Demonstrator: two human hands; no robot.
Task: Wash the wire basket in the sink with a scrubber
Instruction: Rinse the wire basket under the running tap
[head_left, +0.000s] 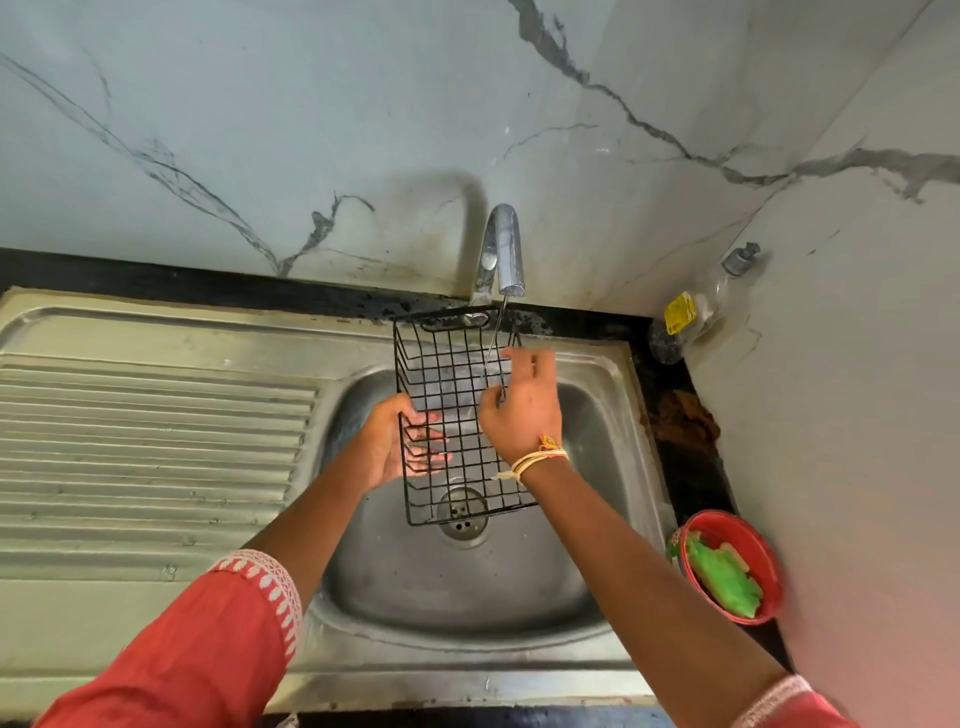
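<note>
Now both hands — left hand (390, 441), right hand (522, 410) — grip the wire basket (457, 415).

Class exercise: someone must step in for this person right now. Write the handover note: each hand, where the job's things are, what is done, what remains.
Left hand: its grip is on the left side of the wire basket, fingers curled through the mesh.
Right hand: on the basket's right side; its grip is hard to make out.
The basket is held over the sink, under the tap, which runs a thin stream.
The green scrubber lies in the red bowl at the right, untouched.
Done: basket wetted. Left: take the scrubber, scrub, rinse.
</note>
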